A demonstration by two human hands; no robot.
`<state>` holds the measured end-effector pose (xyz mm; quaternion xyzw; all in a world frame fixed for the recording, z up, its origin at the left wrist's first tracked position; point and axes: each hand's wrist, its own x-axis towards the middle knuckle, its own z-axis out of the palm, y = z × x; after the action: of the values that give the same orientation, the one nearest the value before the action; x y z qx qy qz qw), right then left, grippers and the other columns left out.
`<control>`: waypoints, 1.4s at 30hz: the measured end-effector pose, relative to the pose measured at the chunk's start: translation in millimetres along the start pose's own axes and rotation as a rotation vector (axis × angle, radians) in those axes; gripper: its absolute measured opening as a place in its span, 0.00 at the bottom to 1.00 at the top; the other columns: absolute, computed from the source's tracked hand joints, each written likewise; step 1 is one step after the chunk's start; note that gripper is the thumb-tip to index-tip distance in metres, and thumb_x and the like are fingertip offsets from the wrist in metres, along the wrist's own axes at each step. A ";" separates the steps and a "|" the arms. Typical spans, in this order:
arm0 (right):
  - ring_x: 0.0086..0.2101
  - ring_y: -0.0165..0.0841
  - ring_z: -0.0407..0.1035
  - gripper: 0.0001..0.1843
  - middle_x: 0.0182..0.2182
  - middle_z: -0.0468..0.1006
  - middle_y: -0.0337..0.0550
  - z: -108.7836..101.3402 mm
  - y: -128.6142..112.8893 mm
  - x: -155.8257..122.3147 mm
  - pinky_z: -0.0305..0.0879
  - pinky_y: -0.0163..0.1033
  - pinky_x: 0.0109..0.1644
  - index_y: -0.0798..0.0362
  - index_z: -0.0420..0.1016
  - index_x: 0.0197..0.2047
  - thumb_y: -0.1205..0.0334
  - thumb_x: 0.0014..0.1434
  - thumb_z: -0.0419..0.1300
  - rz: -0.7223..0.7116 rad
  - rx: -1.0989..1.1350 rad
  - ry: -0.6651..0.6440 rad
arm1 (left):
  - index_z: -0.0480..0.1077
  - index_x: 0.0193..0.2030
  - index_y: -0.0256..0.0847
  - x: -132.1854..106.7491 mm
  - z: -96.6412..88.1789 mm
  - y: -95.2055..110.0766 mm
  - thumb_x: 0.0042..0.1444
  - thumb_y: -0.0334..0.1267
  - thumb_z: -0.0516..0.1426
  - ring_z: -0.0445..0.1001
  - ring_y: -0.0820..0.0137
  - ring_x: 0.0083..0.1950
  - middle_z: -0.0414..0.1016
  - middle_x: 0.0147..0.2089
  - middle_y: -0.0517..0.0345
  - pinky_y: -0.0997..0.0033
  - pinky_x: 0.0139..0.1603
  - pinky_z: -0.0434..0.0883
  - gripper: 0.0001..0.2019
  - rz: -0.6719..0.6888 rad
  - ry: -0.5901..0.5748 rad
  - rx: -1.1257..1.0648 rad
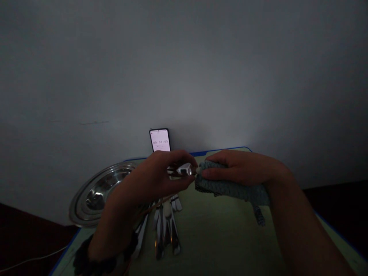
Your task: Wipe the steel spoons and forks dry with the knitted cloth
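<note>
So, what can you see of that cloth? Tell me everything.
The cloth is dull blue-grey and looks thick and soft, with a knobbly texture. It is bunched lengthwise, with a narrow, darker, patterned flap hanging near its right end. The right hand grips it over the green table, thumb on the near side. Its left end appears to meet the shiny utensil in the left hand. Dim light hides finer detail.

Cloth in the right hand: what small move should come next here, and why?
Probably a light wipe of the cloth over the end of the shiny metal piece. The left hand holds that piece, and the right hand pinches the cloth right by its end; the dim view hides whether they touch.
</note>
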<state>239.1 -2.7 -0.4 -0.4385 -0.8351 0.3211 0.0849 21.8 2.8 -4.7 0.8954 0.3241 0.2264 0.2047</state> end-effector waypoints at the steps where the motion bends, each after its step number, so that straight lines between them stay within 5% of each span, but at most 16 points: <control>1: 0.32 0.32 0.68 0.23 0.33 0.76 0.41 -0.1 1.1 0.9 0.61 0.34 0.32 0.54 0.73 0.40 0.43 0.58 0.50 -0.003 -0.003 -0.006 | 0.71 0.40 0.41 -0.2 -0.6 -0.9 0.52 0.36 0.58 0.69 0.79 0.28 0.73 0.30 0.66 0.83 0.29 0.65 0.08 -0.014 -0.012 0.005; 11: 0.36 0.34 0.70 0.26 0.37 0.77 0.42 -2.7 21.7 1.3 0.63 0.33 0.34 0.53 0.72 0.45 0.40 0.57 0.50 0.011 0.092 -0.056 | 0.75 0.41 0.41 -3.7 -2.0 -16.3 0.51 0.46 0.59 0.66 0.76 0.26 0.72 0.25 0.64 0.79 0.26 0.62 0.14 -0.081 -0.032 0.085; 21: 0.35 0.33 0.68 0.22 0.35 0.75 0.42 0.2 10.9 8.4 0.61 0.33 0.34 0.54 0.71 0.42 0.44 0.58 0.51 -0.097 -0.050 -0.088 | 0.75 0.36 0.37 6.8 6.5 4.7 0.51 0.34 0.58 0.64 0.80 0.22 0.71 0.22 0.66 0.83 0.23 0.60 0.07 -0.023 -0.008 0.041; 28: 0.33 0.32 0.68 0.23 0.33 0.74 0.41 2.0 10.6 8.9 0.62 0.34 0.33 0.54 0.71 0.40 0.42 0.58 0.49 -0.092 -0.031 -0.045 | 0.73 0.35 0.38 7.4 7.5 -2.3 0.50 0.36 0.59 0.63 0.80 0.22 0.67 0.21 0.67 0.83 0.22 0.59 0.06 -0.029 0.012 0.020; 36: 0.34 0.32 0.70 0.26 0.36 0.75 0.42 -1.2 25.3 2.6 0.65 0.34 0.34 0.52 0.70 0.45 0.40 0.56 0.50 0.068 0.190 -0.102 | 0.72 0.40 0.40 5.2 8.7 -12.0 0.53 0.38 0.57 0.59 0.79 0.22 0.62 0.21 0.68 0.82 0.22 0.58 0.09 -0.084 -0.008 -0.031; 42: 0.34 0.33 0.71 0.25 0.37 0.76 0.43 -5.1 23.3 -1.5 0.65 0.34 0.34 0.53 0.71 0.47 0.42 0.57 0.50 0.068 0.130 -0.065 | 0.72 0.40 0.40 6.7 10.1 -15.0 0.52 0.39 0.58 0.59 0.79 0.22 0.61 0.21 0.68 0.81 0.22 0.58 0.09 -0.083 -0.002 -0.032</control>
<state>257.9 7.9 -10.4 -0.4494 -0.7994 0.3917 0.0751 24.5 15.7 -18.8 0.8780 0.3571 0.2222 0.2284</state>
